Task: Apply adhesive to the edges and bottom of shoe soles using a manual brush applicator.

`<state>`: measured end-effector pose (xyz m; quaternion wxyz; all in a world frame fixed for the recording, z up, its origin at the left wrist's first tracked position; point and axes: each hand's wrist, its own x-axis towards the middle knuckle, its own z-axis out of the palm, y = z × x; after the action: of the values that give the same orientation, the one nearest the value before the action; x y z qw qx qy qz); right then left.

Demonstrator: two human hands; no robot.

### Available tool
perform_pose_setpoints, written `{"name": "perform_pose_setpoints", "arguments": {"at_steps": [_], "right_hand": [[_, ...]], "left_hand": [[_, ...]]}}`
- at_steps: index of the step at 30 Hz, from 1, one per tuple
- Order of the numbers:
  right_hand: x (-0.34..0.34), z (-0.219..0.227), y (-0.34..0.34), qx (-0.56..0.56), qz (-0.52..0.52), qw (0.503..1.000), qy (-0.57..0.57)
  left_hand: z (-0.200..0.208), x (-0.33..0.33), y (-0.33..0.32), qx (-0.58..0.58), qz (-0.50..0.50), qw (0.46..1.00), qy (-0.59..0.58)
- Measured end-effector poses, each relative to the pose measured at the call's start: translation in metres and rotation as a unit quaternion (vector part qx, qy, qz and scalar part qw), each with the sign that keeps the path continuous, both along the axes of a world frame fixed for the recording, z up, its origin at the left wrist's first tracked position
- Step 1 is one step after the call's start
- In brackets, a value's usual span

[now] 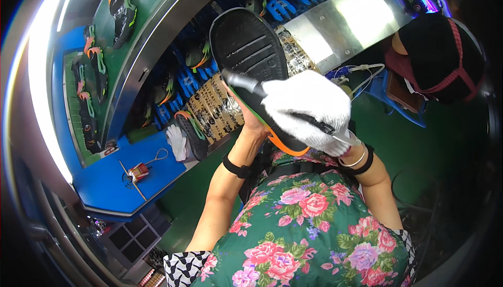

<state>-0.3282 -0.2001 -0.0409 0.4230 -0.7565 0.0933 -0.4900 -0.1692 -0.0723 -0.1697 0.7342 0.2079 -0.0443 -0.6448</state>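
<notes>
So the shoe [257, 61] is being held up right in the middle of the view, black sole facing the camera, toe pointing to about 11 o'clock and the orange-edged heel down toward 5 o'clock. The left hand [250, 122] is bare and gripping it from underneath, mostly hidden behind the shoe, so I can't tell how the fingers are sitting. The right hand [309, 110], in a white knit glove, is wrapping closed around a slim grey tool [242, 82] whose tip is touching the sole. Going outward: at 9 o'clock a blue table [118, 174] is carrying a spare white glove [177, 141] and a small red-and-white tool [137, 171]. At 10 o'clock more shoes [123, 17] are riding a green conveyor [152, 4], and at 2 o'clock another person [440, 56] is sitting.
</notes>
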Motion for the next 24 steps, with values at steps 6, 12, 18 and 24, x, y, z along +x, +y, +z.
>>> {"name": "perform_pose_setpoints", "arguments": {"at_steps": [6,12,18,24], "right_hand": [[-0.001,-0.002,0.012,-0.030,0.050,0.997,0.044],[-0.009,-0.015,0.001,0.015,0.055,0.997,0.055],[-0.003,-0.015,0.002,0.012,0.070,0.997,0.032],[-0.003,-0.025,0.017,-0.045,0.039,0.996,0.066]], "left_hand": [[-0.010,0.000,-0.003,0.061,0.035,0.992,-0.104],[0.049,-0.002,-0.033,0.086,0.024,0.994,-0.060],[0.052,0.007,-0.041,-0.027,-0.039,0.996,-0.077],[0.068,0.008,-0.055,-0.053,-0.040,0.997,-0.034]]}}
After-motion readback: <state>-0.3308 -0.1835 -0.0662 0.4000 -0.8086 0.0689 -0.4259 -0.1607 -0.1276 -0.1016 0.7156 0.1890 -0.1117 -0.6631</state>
